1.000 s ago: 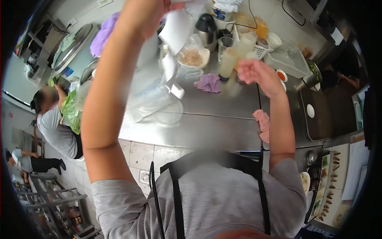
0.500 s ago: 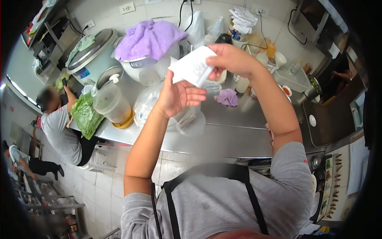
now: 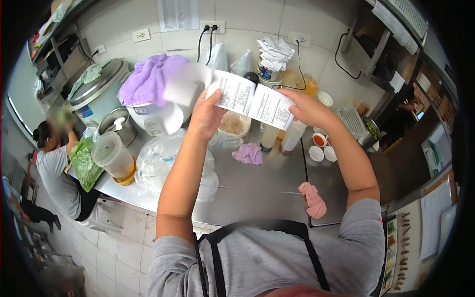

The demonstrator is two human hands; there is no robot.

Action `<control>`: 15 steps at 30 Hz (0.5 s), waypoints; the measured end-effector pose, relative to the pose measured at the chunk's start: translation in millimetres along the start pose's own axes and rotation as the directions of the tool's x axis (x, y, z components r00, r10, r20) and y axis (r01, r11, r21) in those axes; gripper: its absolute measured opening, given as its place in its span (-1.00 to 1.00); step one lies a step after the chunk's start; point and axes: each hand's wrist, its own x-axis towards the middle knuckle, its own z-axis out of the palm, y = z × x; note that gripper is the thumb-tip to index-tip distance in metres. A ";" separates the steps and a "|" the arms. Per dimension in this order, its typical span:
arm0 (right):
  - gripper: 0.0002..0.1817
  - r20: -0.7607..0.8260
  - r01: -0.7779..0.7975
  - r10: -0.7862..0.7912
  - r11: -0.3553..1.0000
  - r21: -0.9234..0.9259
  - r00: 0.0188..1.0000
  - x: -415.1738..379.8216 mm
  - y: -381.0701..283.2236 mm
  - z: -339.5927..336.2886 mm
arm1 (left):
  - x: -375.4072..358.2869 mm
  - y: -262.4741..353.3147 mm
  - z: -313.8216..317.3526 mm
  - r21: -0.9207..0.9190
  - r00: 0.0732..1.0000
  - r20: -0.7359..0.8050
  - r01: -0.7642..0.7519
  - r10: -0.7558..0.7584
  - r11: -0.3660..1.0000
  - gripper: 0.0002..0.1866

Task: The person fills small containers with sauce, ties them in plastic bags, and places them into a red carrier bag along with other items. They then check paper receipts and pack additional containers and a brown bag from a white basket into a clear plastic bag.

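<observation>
We find the print on the paper slips [image 3: 272,108] too small to read and the pale paper [image 3: 186,86] beside the left hand [image 3: 208,115] blurred; the slips hide most of a black-topped container [image 3: 252,76] from us, and the view's top edge crops the wall sheet [image 3: 178,15]

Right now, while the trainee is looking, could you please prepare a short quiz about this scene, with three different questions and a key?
1. Which hand holds the printed paper?
2. True or false: the pink cloth lies on the counter, apart from both hands.
3. What covers the cooker?
A) a green bag
B) a purple towel
C) a white bowl

Key:
1. Both: left hand and right hand.
2. True.
3. B.
</observation>
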 end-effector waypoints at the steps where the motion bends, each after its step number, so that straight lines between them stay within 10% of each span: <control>1: -0.51 0.015 0.000 0.000 1.000 -0.003 1.000 0.0 12.6 -1.5 | 3.5 -4.2 4.2 0.073 1.000 -0.026 -0.015 0.017 0.997 -0.67; 5: -0.54 -0.026 0.034 -0.030 0.986 0.163 0.999 20.1 35.6 -0.7 | 10.7 -21.7 11.6 0.313 0.993 0.099 0.028 -0.062 0.949 -0.72; 6: -0.52 -0.019 0.092 -0.095 0.869 0.487 0.995 33.0 36.6 0.4 | 10.2 -23.2 15.1 0.414 0.987 0.125 0.045 -0.105 0.909 -0.71; 9: -0.51 0.066 0.055 -0.103 0.857 0.513 0.993 63.3 15.1 6.9 | 7.1 -16.7 28.2 0.809 0.948 0.036 0.159 -0.317 0.566 -0.69; 11: -0.50 0.300 -0.116 -0.063 0.832 0.542 0.952 85.1 13.5 24.5 | 7.9 -24.6 17.8 0.794 0.832 0.555 -0.537 0.023 0.286 -0.69; 13: -0.66 0.346 -0.108 -0.180 0.735 0.669 0.921 91.7 6.7 35.2 | 5.4 -21.7 15.2 0.943 0.939 0.257 -0.193 -0.227 0.269 -0.71; 15: -0.74 0.274 0.000 -0.297 0.677 0.736 0.915 92.5 0.0 50.3 | 5.1 -25.7 -4.0 0.888 0.910 0.403 -0.363 -0.096 0.283 -0.70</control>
